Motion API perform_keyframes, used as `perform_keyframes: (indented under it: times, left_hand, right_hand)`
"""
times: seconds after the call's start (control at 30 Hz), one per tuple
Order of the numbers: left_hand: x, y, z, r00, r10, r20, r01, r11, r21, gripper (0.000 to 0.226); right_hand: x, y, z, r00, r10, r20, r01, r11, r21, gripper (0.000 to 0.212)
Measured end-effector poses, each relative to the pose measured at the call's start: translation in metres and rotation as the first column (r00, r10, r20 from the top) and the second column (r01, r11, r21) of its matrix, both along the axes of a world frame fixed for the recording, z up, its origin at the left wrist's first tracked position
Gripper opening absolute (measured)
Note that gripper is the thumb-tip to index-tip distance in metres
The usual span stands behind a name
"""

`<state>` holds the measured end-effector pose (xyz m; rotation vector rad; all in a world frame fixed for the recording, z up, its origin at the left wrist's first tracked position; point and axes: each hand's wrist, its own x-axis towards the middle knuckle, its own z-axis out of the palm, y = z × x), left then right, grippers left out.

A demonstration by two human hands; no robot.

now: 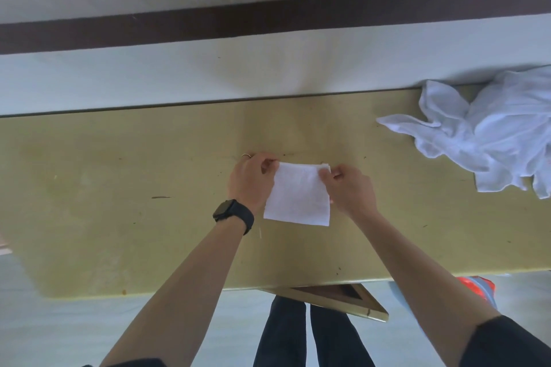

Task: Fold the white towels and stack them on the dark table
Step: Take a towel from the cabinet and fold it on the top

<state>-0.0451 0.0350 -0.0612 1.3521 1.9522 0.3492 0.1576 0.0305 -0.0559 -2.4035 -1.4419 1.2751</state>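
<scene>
Both hands, left and right, pinch the far corners of a small folded white towel at frame centre, likely squaring it on the worktop; unfolded towels wait upper right.

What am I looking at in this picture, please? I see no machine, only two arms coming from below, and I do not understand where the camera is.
There is no machine here. A person works with bare hands, and the single camera sits on that person's head, looking forward and down. That is why both arms enter from the bottom edge. The left hand, with a black watch on its wrist, and the right hand each pinch a far corner of a folded white towel. Under it is a yellowish table. At the table's far right lies a crumpled pile of white towels, not yet folded. The picture does not show whether the folded towel rests fully on the table or is slightly lifted.
</scene>
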Motion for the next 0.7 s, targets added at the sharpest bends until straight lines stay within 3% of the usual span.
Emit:
perform_keyframes:
  times: [0.13, 0.2, 0.27, 0.33, 0.43, 0.53, 0.7]
  left_hand:
    - [0.000, -0.002, 0.002, 1.000, -0.027, -0.005, 0.027, 0.999, 0.033, 0.016]
    - [0.002, -0.007, 0.006, 0.988, -0.111, -0.105, 0.125, 0.983, 0.133, 0.025]
    - [0.007, -0.019, 0.005, 0.923, -0.220, -0.316, 0.309, 0.913, 0.267, 0.036]
    - [0.013, -0.033, -0.005, 0.859, -0.317, -0.401, 0.452, 0.838, 0.305, 0.046]
    - [0.017, -0.048, -0.026, 0.785, -0.455, -0.420, 0.570, 0.797, 0.201, 0.055]
    - [0.011, -0.050, -0.038, 0.772, -0.504, -0.388, 0.578, 0.810, 0.097, 0.060]
    - [0.008, -0.050, -0.039, 0.757, -0.518, -0.398, 0.579, 0.814, 0.043, 0.063]
  right_hand:
    - [-0.006, -0.002, 0.004, 0.998, -0.026, 0.055, 0.025, 0.999, 0.023, 0.029]
    - [-0.010, -0.011, 0.006, 0.994, 0.000, 0.114, -0.018, 0.987, 0.162, 0.029]
    - [-0.014, -0.027, 0.005, 0.972, 0.069, 0.226, -0.159, 0.898, 0.410, 0.036]
    - [-0.021, -0.042, -0.002, 0.928, 0.173, 0.331, -0.333, 0.785, 0.522, 0.044]
    - [-0.027, -0.056, -0.022, 0.852, 0.345, 0.394, -0.503, 0.747, 0.434, 0.055]
    - [-0.020, -0.059, -0.038, 0.823, 0.431, 0.369, -0.548, 0.772, 0.322, 0.062]
    - [-0.012, -0.059, -0.042, 0.792, 0.475, 0.383, -0.591, 0.754, 0.288, 0.064]
